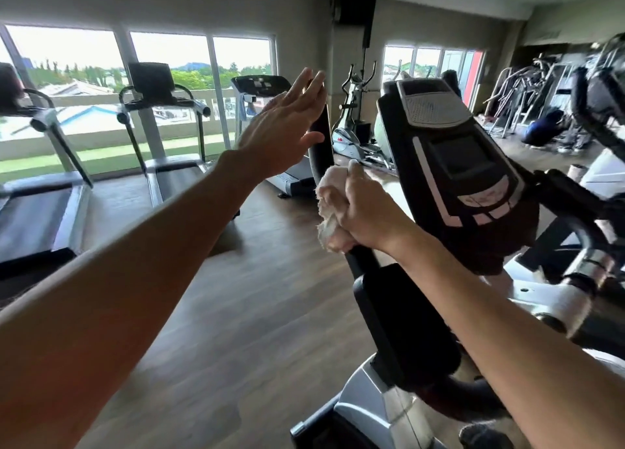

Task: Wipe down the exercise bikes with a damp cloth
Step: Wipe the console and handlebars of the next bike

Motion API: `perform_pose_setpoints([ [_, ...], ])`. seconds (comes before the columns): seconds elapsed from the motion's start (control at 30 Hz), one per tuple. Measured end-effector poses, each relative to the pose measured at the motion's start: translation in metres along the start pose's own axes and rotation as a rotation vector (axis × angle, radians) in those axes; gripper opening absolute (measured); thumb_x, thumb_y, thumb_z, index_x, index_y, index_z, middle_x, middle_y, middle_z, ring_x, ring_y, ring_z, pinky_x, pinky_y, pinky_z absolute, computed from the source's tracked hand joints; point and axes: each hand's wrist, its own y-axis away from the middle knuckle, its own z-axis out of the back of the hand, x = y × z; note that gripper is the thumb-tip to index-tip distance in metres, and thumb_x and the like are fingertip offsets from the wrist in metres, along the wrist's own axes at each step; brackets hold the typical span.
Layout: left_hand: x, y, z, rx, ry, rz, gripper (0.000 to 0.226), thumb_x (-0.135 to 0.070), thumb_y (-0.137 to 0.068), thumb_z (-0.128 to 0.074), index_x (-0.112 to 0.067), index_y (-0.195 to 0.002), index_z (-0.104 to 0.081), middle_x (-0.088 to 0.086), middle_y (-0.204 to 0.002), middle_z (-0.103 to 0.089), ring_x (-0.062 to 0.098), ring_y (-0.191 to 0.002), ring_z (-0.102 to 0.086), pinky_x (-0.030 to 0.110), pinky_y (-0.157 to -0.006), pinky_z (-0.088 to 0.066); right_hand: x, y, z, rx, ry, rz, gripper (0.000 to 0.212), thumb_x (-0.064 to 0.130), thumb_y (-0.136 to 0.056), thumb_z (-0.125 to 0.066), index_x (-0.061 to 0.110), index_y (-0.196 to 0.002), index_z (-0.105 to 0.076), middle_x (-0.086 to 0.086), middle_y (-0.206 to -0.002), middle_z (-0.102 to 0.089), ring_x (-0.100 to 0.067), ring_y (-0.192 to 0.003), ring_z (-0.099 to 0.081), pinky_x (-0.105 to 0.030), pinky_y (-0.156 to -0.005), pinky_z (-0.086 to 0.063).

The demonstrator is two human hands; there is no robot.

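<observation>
Your right hand (363, 208) clenches the pale cloth (329, 205) around the bike's black handlebar (321, 137), which rises near-upright and far-leftward past your open, flat left hand (284, 134), its top hidden behind those fingers, the console (453, 157) to the right.

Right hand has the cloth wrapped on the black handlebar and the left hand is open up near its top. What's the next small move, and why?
Probably slide the right hand with the bunched white cloth up the black upright handlebar. The cloth sits midway, with bare bar above it. The open left hand could grip the top to steady it.
</observation>
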Motion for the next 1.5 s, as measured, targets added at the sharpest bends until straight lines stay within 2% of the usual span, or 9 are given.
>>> perform_pose_setpoints([
  [0.17, 0.001, 0.004, -0.004, 0.015, 0.047, -0.048, 0.071, -0.024, -0.103, -0.053, -0.003, -0.159, -0.013, 0.011, -0.169, -0.002, 0.023, -0.157, 0.003, 0.041, -0.128, -0.004, -0.013, 0.046, -0.003, 0.057, 0.127, -0.041, 0.013, 0.03, -0.104, -0.048, 0.023, -0.1, -0.038, 0.005, -0.106, -0.056, -0.009, -0.076, -0.065, -0.013, -0.058, -0.046],
  [0.23, 0.009, 0.003, -0.005, 0.014, 0.042, -0.096, 0.066, -0.017, -0.104, -0.051, -0.004, -0.159, -0.016, 0.01, -0.168, -0.004, 0.023, -0.157, 0.002, 0.038, -0.127, 0.0, -0.003, 0.039, -0.007, 0.032, 0.22, -0.043, 0.024, 0.032, -0.104, -0.049, 0.014, -0.118, -0.042, -0.003, -0.122, -0.056, -0.011, -0.098, -0.065, -0.011, -0.077, -0.05],
  [0.3, 0.021, -0.002, 0.0, 0.032, 0.001, -0.151, 0.066, -0.004, -0.101, -0.048, -0.008, -0.159, -0.017, 0.007, -0.169, -0.006, 0.022, -0.156, 0.002, 0.037, -0.125, 0.002, 0.009, 0.016, -0.017, -0.039, 0.408, 0.029, 0.065, 0.039, -0.104, -0.045, -0.003, -0.149, -0.023, -0.021, -0.153, -0.035, -0.028, -0.137, -0.045, -0.028, -0.109, -0.04],
  [0.37, 0.031, -0.008, 0.007, 0.071, -0.029, -0.198, 0.072, 0.004, -0.096, -0.049, -0.01, -0.159, -0.018, 0.004, -0.169, -0.007, 0.018, -0.156, 0.001, 0.038, -0.124, 0.003, 0.024, -0.014, -0.024, -0.139, 0.468, 0.027, 0.077, 0.04, -0.104, -0.04, -0.007, -0.155, -0.006, -0.027, -0.162, -0.017, -0.035, -0.147, -0.03, -0.041, -0.115, -0.035],
  [0.47, 0.04, -0.015, 0.012, 0.083, -0.054, -0.247, 0.073, 0.009, -0.093, -0.051, -0.01, -0.158, -0.022, 0.004, -0.168, -0.012, 0.017, -0.156, -0.004, 0.043, -0.125, -0.001, 0.036, -0.054, -0.026, -0.238, 0.467, -0.01, 0.08, 0.04, -0.104, -0.041, -0.01, -0.154, -0.003, -0.032, -0.161, -0.01, -0.038, -0.149, -0.026, -0.045, -0.116, -0.036],
  [0.83, 0.039, -0.009, 0.004, 0.017, 0.047, -0.23, 0.06, -0.017, -0.106, -0.049, -0.012, -0.16, -0.022, 0.0, -0.169, -0.01, 0.015, -0.156, -0.002, 0.026, -0.116, 0.011, 0.017, 0.014, -0.033, -0.215, 0.52, -0.043, 0.074, 0.044, -0.098, -0.052, -0.004, -0.148, -0.024, -0.019, -0.145, -0.045, -0.029, -0.126, -0.054, -0.039, -0.096, -0.05],
  [1.1, 0.042, -0.01, -0.007, -0.058, 0.05, -0.214, 0.07, 0.005, -0.098, -0.051, -0.016, -0.159, -0.025, -0.006, -0.168, -0.014, 0.009, -0.155, -0.005, 0.027, -0.12, 0.004, 0.037, -0.067, -0.034, -0.355, 0.51, -0.04, 0.083, 0.043, -0.102, -0.044, -0.01, -0.154, -0.005, -0.031, -0.161, -0.014, -0.036, -0.147, -0.031, -0.039, -0.112, -0.038],
  [1.37, 0.046, -0.009, -0.009, -0.031, 0.072, -0.248, 0.093, 0.021, -0.081, -0.052, -0.015, -0.16, -0.02, -0.005, -0.169, -0.009, 0.008, -0.154, 0.001, 0.026, -0.122, 0.006, 0.016, 0.003, -0.032, -0.272, 0.459, -0.034, 0.068, 0.043, -0.098, -0.053, -0.002, -0.143, -0.029, -0.018, -0.132, -0.054, -0.028, -0.109, -0.063, -0.032, -0.08, -0.047],
  [1.5, 0.046, -0.012, -0.006, -0.003, 0.075, -0.251, 0.093, 0.023, -0.08, -0.052, -0.014, -0.16, -0.022, -0.004, -0.168, -0.01, 0.008, -0.154, 0.001, 0.025, -0.12, 0.007, 0.017, -0.004, -0.033, -0.312, 0.467, -0.034, 0.072, 0.044, -0.097, -0.054, -0.004, -0.144, -0.03, -0.019, -0.132, -0.056, -0.031, -0.108, -0.064, -0.038, -0.081, -0.052],
])
